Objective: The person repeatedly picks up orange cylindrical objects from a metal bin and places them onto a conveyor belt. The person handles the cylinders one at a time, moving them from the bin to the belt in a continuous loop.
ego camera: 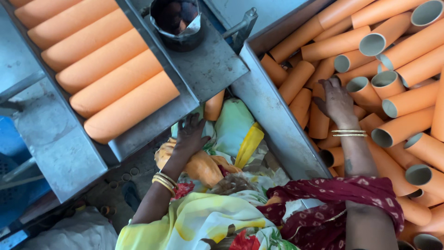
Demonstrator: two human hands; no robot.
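The right hand lay spread on loose orange tubes, probably light, stiff, best gripped mid-barrel; left hand rested open beside the tray.

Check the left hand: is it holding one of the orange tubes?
No, the left hand rests empty on the metal tray's lower edge, below the orange tubes.

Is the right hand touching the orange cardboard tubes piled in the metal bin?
Touching. The head view shows the right hand resting palm-down on the orange cardboard tubes inside the metal bin, fingers spread over them with no gap.
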